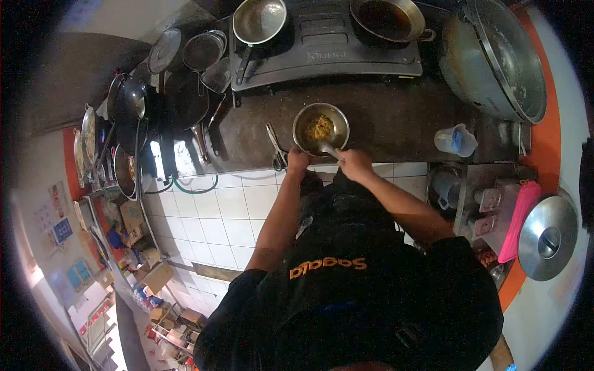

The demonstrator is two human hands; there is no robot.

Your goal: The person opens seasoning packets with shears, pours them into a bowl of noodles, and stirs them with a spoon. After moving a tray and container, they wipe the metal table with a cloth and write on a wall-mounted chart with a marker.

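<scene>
A metal bowl (345,117) with yellowish food (318,127) in it stands near the front edge of the dark counter. My left hand (298,160) is closed on the bowl's near left rim. In my right hand (355,164) is the handle of a spoon (327,148), whose head dips into the bowl's near side. The spoon's tip is too small to make out clearly. Just left of the bowl lie scissors (276,147), not touched by either hand.
Behind the bowl is a gas stove (328,59) bearing a saucepan (260,21) and a pan of dark liquid (383,21). A big pot (461,68) stands at the right, with a plastic jug (455,141) before it. Knives (201,145) and dark pans (185,102) are at the left.
</scene>
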